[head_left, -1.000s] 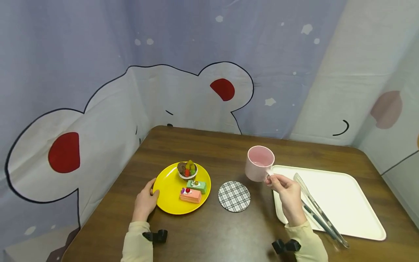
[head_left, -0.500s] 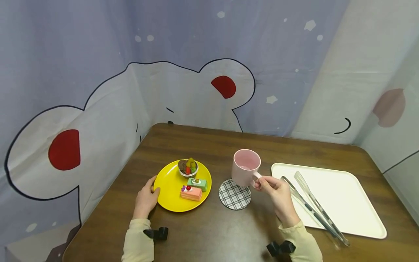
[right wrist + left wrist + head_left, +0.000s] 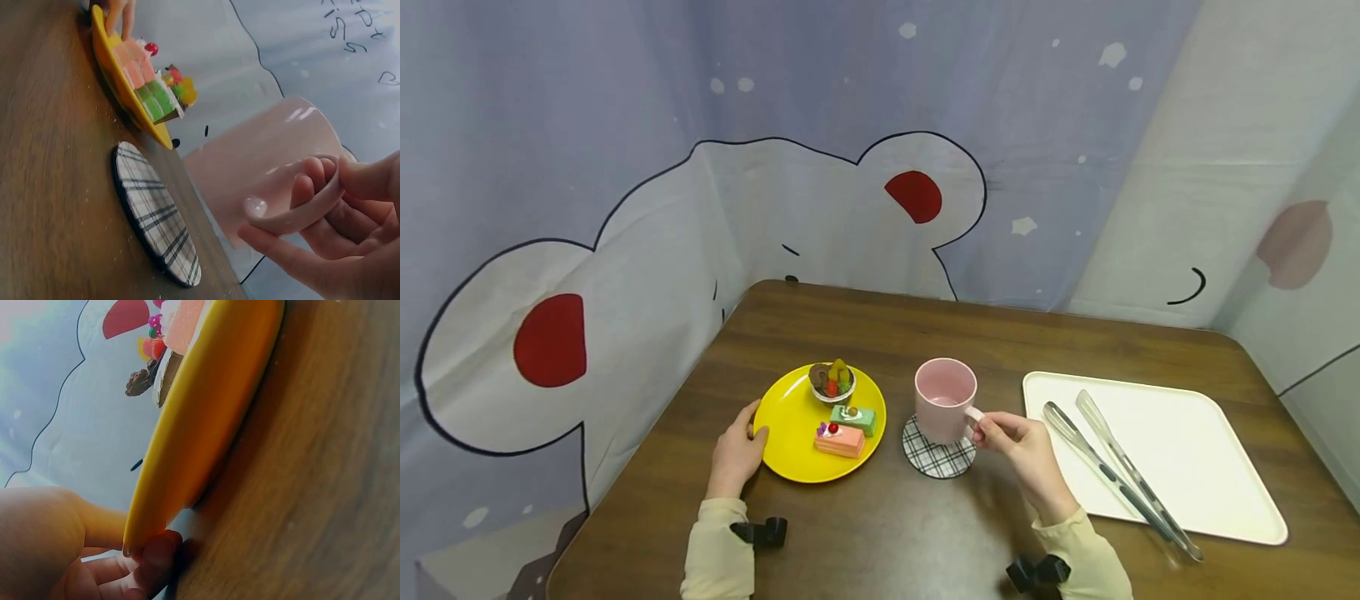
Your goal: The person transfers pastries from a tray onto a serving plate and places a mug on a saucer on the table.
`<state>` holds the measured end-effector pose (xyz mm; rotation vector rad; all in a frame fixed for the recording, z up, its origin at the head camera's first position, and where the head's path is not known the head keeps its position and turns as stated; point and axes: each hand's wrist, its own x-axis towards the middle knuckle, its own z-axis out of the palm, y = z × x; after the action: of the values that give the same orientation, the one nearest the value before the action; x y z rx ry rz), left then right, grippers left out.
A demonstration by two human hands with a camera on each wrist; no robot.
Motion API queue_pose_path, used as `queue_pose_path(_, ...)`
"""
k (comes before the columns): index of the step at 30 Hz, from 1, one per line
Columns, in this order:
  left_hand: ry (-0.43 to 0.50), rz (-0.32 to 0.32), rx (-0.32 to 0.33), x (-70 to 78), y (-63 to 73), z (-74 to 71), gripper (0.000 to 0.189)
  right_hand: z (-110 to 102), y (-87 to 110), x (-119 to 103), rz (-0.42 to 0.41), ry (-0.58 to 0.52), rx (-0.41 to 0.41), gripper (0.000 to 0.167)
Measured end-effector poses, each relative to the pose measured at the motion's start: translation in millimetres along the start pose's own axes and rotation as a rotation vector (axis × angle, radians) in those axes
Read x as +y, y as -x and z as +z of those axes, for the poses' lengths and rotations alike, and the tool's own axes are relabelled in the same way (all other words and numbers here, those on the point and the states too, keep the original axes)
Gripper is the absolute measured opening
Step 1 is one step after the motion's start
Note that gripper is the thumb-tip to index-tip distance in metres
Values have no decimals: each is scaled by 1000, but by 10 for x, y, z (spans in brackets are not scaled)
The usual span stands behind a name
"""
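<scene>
My right hand [image 3: 1022, 458] pinches the handle of a pink mug [image 3: 945, 400], with the fingertips through the loop in the right wrist view. The mug is upright over the far part of a round plaid coaster [image 3: 939, 467]. A gap shows between mug base and coaster [image 3: 156, 215] in the right wrist view. At the left, my left hand [image 3: 737, 454] grips the rim of a yellow plate [image 3: 786, 442], thumb above and fingers below. On the plate sit a pink cake slice [image 3: 840, 442], a green cake slice [image 3: 854, 420] and a fruit-topped cupcake [image 3: 832, 383].
A white tray [image 3: 1195, 467] lies at the right of the wooden table [image 3: 865, 533]. Metal tongs [image 3: 1123, 479] rest across its left side, their joined end past the tray's near edge. A printed curtain [image 3: 820, 83] hangs behind the table.
My right hand has carried the mug leftward and toward me, from beside the tray to over the coaster. The left hand keeps its grip on the plate.
</scene>
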<state>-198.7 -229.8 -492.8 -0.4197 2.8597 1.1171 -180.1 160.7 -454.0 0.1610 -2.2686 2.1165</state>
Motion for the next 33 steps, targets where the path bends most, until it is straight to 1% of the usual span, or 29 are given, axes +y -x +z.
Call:
queue_pose_path(4, 3, 5, -2, 7, 11, 3, 52, 7, 12, 27, 48, 47, -30, 27)
queue_pose_path(7, 7, 8, -8, 7, 17, 11, 53, 6, 16, 45, 62, 59, -42, 27)
queue_pose_path(9, 7, 11, -11, 9, 14, 14, 53, -3, 10, 64, 55, 67, -48, 26)
queue_pose_path(12, 3, 10, -9, 16, 8, 10, 53, -40, -19, 130, 28, 84, -79, 26)
queue_pose_path(15, 1, 6, -15, 25, 3, -1, 53, -105, -56, 228, 3, 100, -147, 26)
queue_pose_path(19, -2, 1, -27, 36, 16, -22, 54, -186, -87, 332, -4, 73, -255, 28)
queue_pose_path(22, -3, 7, -29, 38, 23, -31, 54, -213, -89, 364, 5, 13, -310, 32)
queue_pose_path(26, -6, 13, -25, 33, 16, -29, 54, -226, -92, 385, 15, -43, -338, 34)
queue_pose_path(30, -3, 13, -31, 12, 3, -19, 55, -231, -105, 416, 21, -36, -342, 33)
queue_pose_path(33, 0, 11, -39, -4, -3, -8, 55, -231, -109, 444, 9, -35, -351, 34)
